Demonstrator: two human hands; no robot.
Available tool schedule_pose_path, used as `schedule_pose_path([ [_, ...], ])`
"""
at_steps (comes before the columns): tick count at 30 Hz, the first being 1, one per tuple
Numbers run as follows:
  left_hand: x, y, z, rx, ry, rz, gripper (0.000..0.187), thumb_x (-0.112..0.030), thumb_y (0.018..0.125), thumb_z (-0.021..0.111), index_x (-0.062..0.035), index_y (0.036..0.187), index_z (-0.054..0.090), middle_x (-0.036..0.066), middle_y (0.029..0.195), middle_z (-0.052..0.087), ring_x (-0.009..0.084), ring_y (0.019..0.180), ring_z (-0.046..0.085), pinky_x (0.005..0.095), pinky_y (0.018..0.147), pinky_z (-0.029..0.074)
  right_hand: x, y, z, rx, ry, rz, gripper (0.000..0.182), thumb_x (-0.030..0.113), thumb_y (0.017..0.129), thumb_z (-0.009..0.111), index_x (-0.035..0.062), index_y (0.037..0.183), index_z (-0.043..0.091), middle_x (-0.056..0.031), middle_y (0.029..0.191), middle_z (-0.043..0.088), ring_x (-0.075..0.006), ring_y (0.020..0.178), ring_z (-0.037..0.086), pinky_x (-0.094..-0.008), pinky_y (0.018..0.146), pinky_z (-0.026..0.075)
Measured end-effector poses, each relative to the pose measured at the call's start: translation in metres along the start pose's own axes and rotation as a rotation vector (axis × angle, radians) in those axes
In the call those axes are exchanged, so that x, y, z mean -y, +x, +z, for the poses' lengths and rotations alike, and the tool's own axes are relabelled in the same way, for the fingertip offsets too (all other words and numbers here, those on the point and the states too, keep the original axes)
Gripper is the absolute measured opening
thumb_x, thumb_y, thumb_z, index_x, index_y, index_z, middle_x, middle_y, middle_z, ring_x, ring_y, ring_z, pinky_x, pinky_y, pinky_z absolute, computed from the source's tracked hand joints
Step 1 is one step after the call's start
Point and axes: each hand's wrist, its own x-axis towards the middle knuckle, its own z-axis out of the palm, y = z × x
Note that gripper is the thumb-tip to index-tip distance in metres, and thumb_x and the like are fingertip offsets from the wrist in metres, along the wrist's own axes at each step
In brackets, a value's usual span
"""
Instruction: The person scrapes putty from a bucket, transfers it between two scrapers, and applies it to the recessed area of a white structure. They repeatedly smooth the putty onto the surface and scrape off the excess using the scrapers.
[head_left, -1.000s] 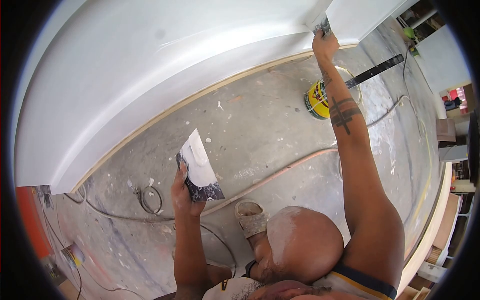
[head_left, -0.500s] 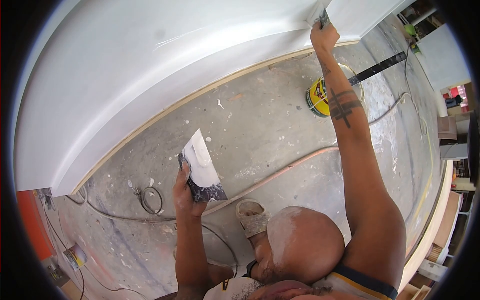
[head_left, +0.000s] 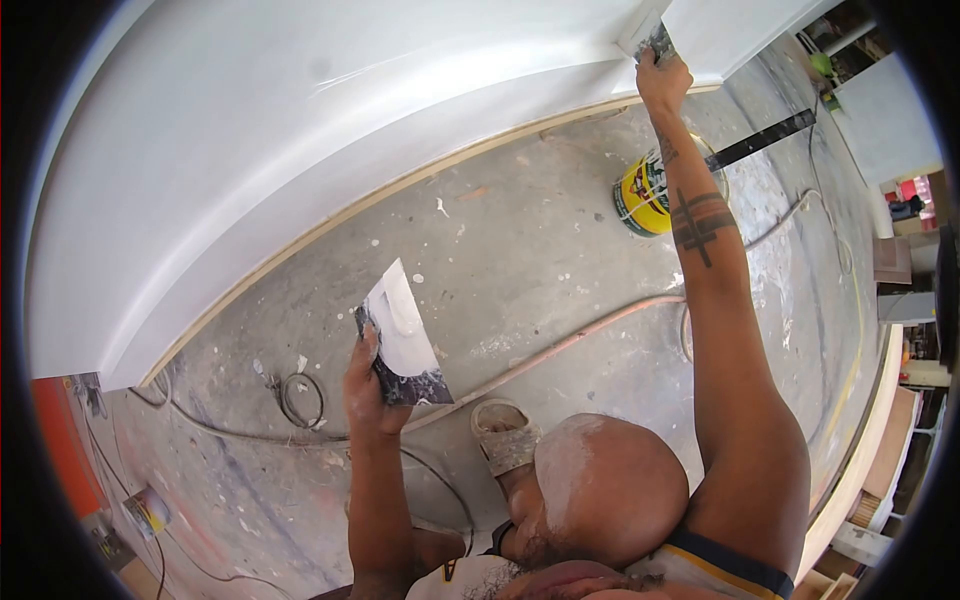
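A broad putty knife [head_left: 418, 386] with a dark, smeared handle end lies in my left hand [head_left: 364, 385], fingers closed round it. White filler [head_left: 402, 318] is spread thickly over its blade. At full reach, my right hand [head_left: 664, 82] grips a second putty knife [head_left: 658, 44] by its dark, stained part. That blade sits at the inner corner of the white panel [head_left: 290, 110], near its lower end, where a raised edge meets the side face.
Below my right forearm stands a yellow and green bucket [head_left: 645, 195], a long black bar [head_left: 765, 138] beside it. A hose [head_left: 560, 347] and a coiled cable [head_left: 302, 400] lie on the spattered concrete floor [head_left: 510, 250]. A small tin [head_left: 150, 510] is at lower left.
My right hand has shifted slightly right and down with its putty knife, the blade now turned more toward the side face. My left hand and its loaded putty knife are nearly still.
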Motion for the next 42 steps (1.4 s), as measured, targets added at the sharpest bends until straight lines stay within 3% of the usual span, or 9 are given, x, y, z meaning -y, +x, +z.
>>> schedule_pose_path([
  [6,0.002,-0.002,0.003,-0.045,0.004,0.012,0.042,-0.024,0.104,0.046,0.0015,0.137,0.047,0.013,0.126,0.062,0.0244,0.112,0.063,0.0383,0.097,0.051,0.000,0.003,0.010,-0.039,-0.095,-0.038,0.031,0.024,0.083,0.065,-0.0065,0.088,0.069,-0.0277,0.080,0.068,-0.0458,0.078,0.068,-0.0478,0.077,0.054],
  [9,0.002,-0.003,0.004,-0.077,0.008,0.019,0.041,-0.024,0.104,0.046,0.0015,0.137,0.047,0.013,0.126,0.062,0.0243,0.112,0.063,0.0381,0.097,0.051,-0.005,0.005,0.018,-0.045,-0.074,-0.065,0.038,0.032,0.085,0.064,-0.0051,0.088,0.070,-0.0282,0.080,0.068,-0.0463,0.080,0.068,-0.0480,0.077,0.053],
  [15,0.001,-0.004,0.005,-0.058,-0.007,0.026,0.041,-0.023,0.104,0.046,0.0018,0.136,0.047,0.014,0.125,0.063,0.0249,0.111,0.064,0.0384,0.096,0.051,0.005,0.005,0.028,-0.063,-0.106,-0.019,0.035,0.029,0.085,0.063,-0.0046,0.088,0.071,-0.0283,0.080,0.068,-0.0465,0.080,0.067,-0.0486,0.078,0.054],
  [17,0.000,-0.005,0.005,-0.063,-0.001,0.021,0.041,-0.023,0.104,0.046,0.0018,0.136,0.047,0.014,0.125,0.063,0.0247,0.111,0.064,0.0384,0.096,0.052,0.012,0.000,0.026,-0.043,-0.085,-0.010,0.027,0.019,0.085,0.062,-0.0058,0.094,0.068,-0.0274,0.085,0.069,-0.0446,0.082,0.068,-0.0479,0.079,0.054],
  [21,-0.002,-0.007,0.010,-0.064,0.006,0.023,0.041,-0.023,0.104,0.046,0.0018,0.136,0.047,0.013,0.125,0.063,0.0241,0.110,0.064,0.0378,0.096,0.052,0.010,0.002,0.038,-0.041,-0.017,-0.027,0.026,0.017,0.086,0.059,-0.0049,0.099,0.065,-0.0268,0.090,0.070,-0.0441,0.086,0.068,-0.0481,0.081,0.053],
  [29,-0.003,-0.010,-0.008,-0.048,0.009,0.011,0.044,-0.026,0.103,0.048,0.0003,0.138,0.046,0.012,0.126,0.062,0.0226,0.110,0.064,0.0373,0.094,0.052,0.028,-0.013,0.043,0.101,0.102,0.164,0.028,0.017,0.091,0.053,-0.0004,0.112,0.060,-0.0244,0.103,0.069,-0.0423,0.099,0.066,-0.0455,0.088,0.051],
  [42,-0.015,-0.018,-0.025,0.009,-0.058,0.027,0.041,-0.023,0.104,0.045,0.0013,0.137,0.046,0.014,0.126,0.062,0.0243,0.112,0.063,0.0387,0.097,0.051,0.084,-0.060,0.036,0.121,0.145,0.138,0.028,0.015,0.092,0.053,0.0011,0.116,0.059,-0.0244,0.100,0.069,-0.0422,0.097,0.066,-0.0459,0.086,0.052],
])
